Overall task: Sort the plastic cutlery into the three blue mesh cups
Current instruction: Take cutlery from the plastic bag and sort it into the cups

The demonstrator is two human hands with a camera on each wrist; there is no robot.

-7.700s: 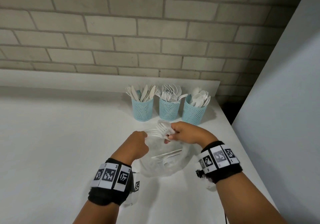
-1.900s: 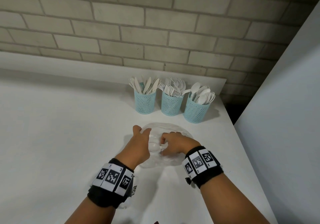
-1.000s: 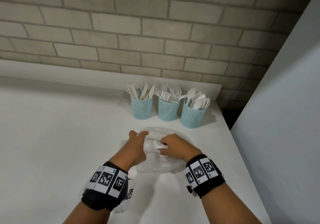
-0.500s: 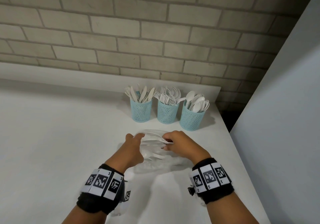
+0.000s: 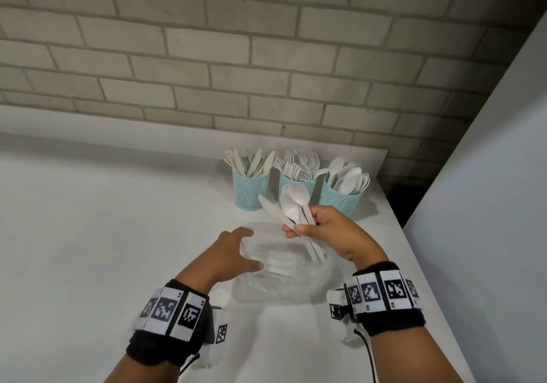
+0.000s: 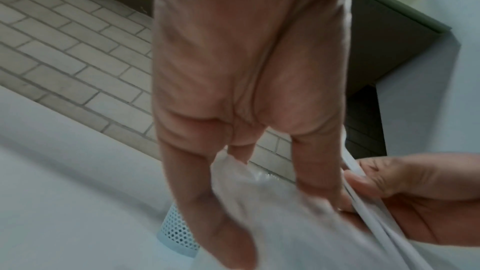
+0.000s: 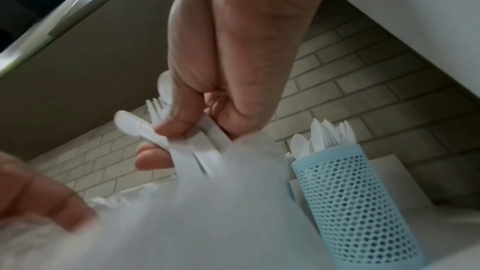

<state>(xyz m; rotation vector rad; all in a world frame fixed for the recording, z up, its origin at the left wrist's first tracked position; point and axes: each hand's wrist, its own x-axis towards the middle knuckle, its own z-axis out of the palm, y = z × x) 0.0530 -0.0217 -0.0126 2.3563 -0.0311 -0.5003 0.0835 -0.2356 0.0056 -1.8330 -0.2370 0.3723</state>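
Three blue mesh cups stand at the back of the white counter: the left cup [image 5: 251, 189] holds knives, the middle cup [image 5: 296, 183] forks, the right cup [image 5: 340, 199] spoons. My right hand [image 5: 310, 226] pinches a bunch of white cutlery [image 5: 293, 205], spoons and a knife with a fork among them [image 7: 155, 110], lifted partly out of a clear plastic bag [image 5: 284, 267]. My left hand [image 5: 236, 252] holds the bag's left edge with spread fingers [image 6: 207, 202]. More cutlery lies inside the bag.
A brick wall runs behind the cups. A pale panel [image 5: 488, 175] rises just past the counter's right edge [image 5: 414, 249]. A wide stretch of bare counter [image 5: 103, 234] lies to the left.
My right hand has lifted a bunch of cutlery up out of the bag toward the cups. My left hand stays at the bag's edge.
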